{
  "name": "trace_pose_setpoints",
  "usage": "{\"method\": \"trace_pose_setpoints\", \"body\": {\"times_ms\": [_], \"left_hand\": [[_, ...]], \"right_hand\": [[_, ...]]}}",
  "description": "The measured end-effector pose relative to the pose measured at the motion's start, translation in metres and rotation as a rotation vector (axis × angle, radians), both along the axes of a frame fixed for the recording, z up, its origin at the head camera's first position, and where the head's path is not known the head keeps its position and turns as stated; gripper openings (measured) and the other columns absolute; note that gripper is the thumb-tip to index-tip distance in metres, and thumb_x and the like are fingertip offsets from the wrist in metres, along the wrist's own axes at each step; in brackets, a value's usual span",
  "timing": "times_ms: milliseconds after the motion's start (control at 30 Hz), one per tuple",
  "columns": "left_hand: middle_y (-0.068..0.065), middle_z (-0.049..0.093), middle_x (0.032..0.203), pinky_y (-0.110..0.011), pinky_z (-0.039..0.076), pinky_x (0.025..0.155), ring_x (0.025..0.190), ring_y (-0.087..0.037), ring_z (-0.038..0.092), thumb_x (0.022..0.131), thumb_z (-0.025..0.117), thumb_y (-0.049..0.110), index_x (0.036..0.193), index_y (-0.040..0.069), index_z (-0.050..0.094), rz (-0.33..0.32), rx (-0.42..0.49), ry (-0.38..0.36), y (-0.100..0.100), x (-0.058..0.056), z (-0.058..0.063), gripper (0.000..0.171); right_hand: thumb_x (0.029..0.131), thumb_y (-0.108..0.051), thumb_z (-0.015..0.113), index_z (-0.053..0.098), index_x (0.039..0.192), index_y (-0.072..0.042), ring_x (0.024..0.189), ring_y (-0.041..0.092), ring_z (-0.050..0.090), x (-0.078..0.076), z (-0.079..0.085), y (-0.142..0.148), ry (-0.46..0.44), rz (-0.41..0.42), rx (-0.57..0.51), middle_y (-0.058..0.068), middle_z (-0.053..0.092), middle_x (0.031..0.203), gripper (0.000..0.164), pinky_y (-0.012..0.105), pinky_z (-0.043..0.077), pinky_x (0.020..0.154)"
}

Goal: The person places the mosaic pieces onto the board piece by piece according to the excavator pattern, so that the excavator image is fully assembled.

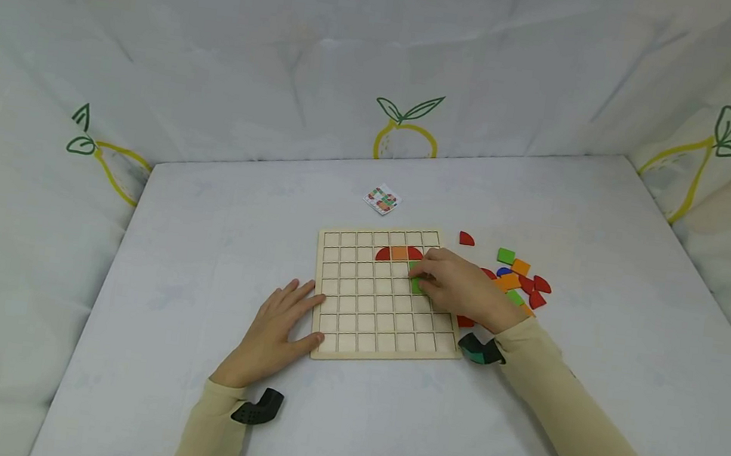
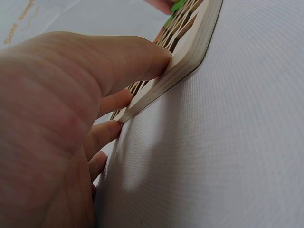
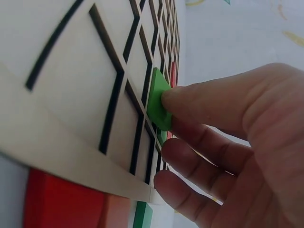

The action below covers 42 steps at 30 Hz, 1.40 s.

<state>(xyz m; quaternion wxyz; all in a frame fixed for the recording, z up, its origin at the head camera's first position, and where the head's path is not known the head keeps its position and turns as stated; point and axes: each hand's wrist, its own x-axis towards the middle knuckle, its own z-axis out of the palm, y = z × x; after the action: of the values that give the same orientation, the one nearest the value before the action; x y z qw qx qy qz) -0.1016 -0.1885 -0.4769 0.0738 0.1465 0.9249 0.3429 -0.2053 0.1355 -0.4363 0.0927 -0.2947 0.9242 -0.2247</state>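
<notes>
A wooden grid board (image 1: 366,306) lies on the table. My left hand (image 1: 277,331) rests at its left edge, fingers spread. In the left wrist view the thumb (image 2: 152,59) lies on the board's rim near the corner. My right hand (image 1: 461,282) is over the board's right side, thumb and fingertips pinching a green square tile (image 3: 159,99), seen tilted at the grid in the right wrist view. Another green tile (image 1: 413,266) sits just beyond it, partly covered by the fingers. On the board, an orange square (image 1: 399,253) lies between two red quarter-circle tiles (image 1: 383,254).
Right of the board lies a loose pile of red, orange, green and blue tiles (image 1: 520,267), partly behind the right forearm. A single red quarter-circle (image 1: 467,239) lies apart near the board's far right corner. Behind the board is a small patterned card (image 1: 383,199).
</notes>
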Motion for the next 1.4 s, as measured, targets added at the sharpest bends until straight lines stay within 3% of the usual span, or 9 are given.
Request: {"method": "trace_pose_setpoints", "body": {"times_ms": [300, 567, 767, 933, 1000, 1167, 1400], "left_hand": [[-0.008, 0.033, 0.166, -0.056, 0.007, 0.129, 0.159, -0.033, 0.015, 0.092, 0.073, 0.028, 0.15, 0.014, 0.05, -0.004, 0.007, 0.009, -0.001, 0.0, -0.002, 0.064], [-0.006, 0.033, 0.166, -0.056, 0.006, 0.129, 0.159, -0.032, 0.015, 0.092, 0.072, 0.03, 0.151, 0.016, 0.049, -0.005, -0.006, 0.007, 0.0, 0.0, -0.004, 0.064], [-0.006, 0.033, 0.166, -0.055, 0.006, 0.129, 0.159, -0.031, 0.015, 0.092, 0.073, 0.03, 0.15, 0.016, 0.05, -0.006, -0.003, 0.006, 0.001, 0.0, -0.002, 0.064], [-0.007, 0.033, 0.166, -0.055, 0.006, 0.129, 0.159, -0.032, 0.015, 0.092, 0.073, 0.029, 0.15, 0.015, 0.05, -0.003, -0.002, 0.002, 0.001, 0.0, -0.002, 0.064], [-0.006, 0.033, 0.166, -0.054, 0.006, 0.129, 0.159, -0.032, 0.015, 0.092, 0.073, 0.029, 0.15, 0.015, 0.05, -0.002, -0.002, 0.001, 0.001, 0.0, -0.002, 0.064], [-0.006, 0.033, 0.166, -0.054, 0.006, 0.13, 0.159, -0.031, 0.015, 0.092, 0.072, 0.03, 0.15, 0.016, 0.05, -0.001, -0.006, 0.0, 0.001, 0.001, -0.003, 0.064], [-0.006, 0.032, 0.166, -0.055, 0.006, 0.129, 0.159, -0.031, 0.014, 0.092, 0.072, 0.031, 0.151, 0.017, 0.049, -0.008, -0.006, 0.004, 0.0, -0.001, -0.003, 0.064]], "right_hand": [[0.093, -0.013, 0.072, 0.076, 0.111, -0.011, 0.093, 0.017, 0.053, 0.0, -0.002, 0.0, 0.01, 0.013, -0.002, 0.001, 0.065, 0.103, 0.018, 0.031, 0.052, 0.079], [0.099, -0.015, 0.063, 0.073, 0.119, -0.009, 0.096, 0.02, 0.058, -0.006, 0.011, 0.018, -0.021, -0.065, -0.043, 0.004, 0.067, 0.109, 0.023, 0.035, 0.054, 0.081], [0.101, -0.012, 0.059, 0.069, 0.123, -0.006, 0.113, 0.029, 0.06, -0.012, 0.02, 0.037, -0.028, -0.127, -0.022, 0.01, 0.066, 0.12, 0.026, 0.046, 0.056, 0.093], [0.1, -0.012, 0.059, 0.067, 0.127, -0.005, 0.135, 0.04, 0.05, -0.017, 0.02, 0.042, -0.076, -0.156, 0.078, 0.02, 0.059, 0.139, 0.029, 0.058, 0.049, 0.107], [0.098, -0.011, 0.061, 0.067, 0.127, -0.002, 0.135, 0.041, 0.05, -0.018, 0.018, 0.043, -0.091, -0.148, 0.121, 0.022, 0.058, 0.139, 0.031, 0.058, 0.048, 0.107], [0.095, -0.009, 0.064, 0.067, 0.124, 0.001, 0.115, 0.034, 0.058, -0.02, 0.009, 0.045, -0.092, -0.117, 0.185, 0.019, 0.063, 0.127, 0.032, 0.05, 0.053, 0.101], [0.094, -0.007, 0.065, 0.068, 0.123, 0.004, 0.106, 0.031, 0.057, -0.021, 0.005, 0.046, -0.084, -0.12, 0.156, 0.018, 0.064, 0.118, 0.031, 0.048, 0.053, 0.097]]}}
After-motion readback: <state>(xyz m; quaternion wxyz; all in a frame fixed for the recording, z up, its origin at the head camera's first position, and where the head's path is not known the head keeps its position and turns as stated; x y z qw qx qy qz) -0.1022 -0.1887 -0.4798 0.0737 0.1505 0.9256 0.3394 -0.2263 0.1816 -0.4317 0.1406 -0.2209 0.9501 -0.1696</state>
